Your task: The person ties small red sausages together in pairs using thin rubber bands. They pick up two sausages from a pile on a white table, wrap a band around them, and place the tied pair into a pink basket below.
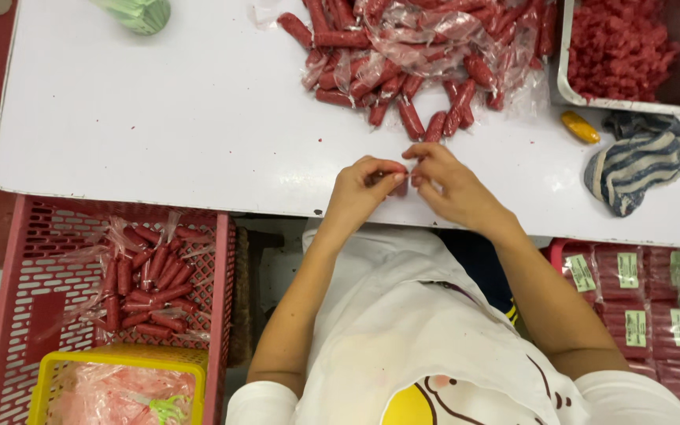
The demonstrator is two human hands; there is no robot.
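Left hand [362, 189] and right hand [446, 182] meet, fingertips pinched together on one small red sausage [400, 187] above the white bench [198, 118], near its front edge.

A white short-sleeved shirt [403, 330] with a yellow cartoon print, arms bare.

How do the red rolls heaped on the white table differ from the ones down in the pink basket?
The red wrapped rolls on the white table form a big, loose heap tangled with clear plastic film; the red rolls in the pink plastic basket make a smaller, tighter pile. The table heap lies ahead of both hands; the basket pile sits lower, beside the left arm. Both are short red cylinders.
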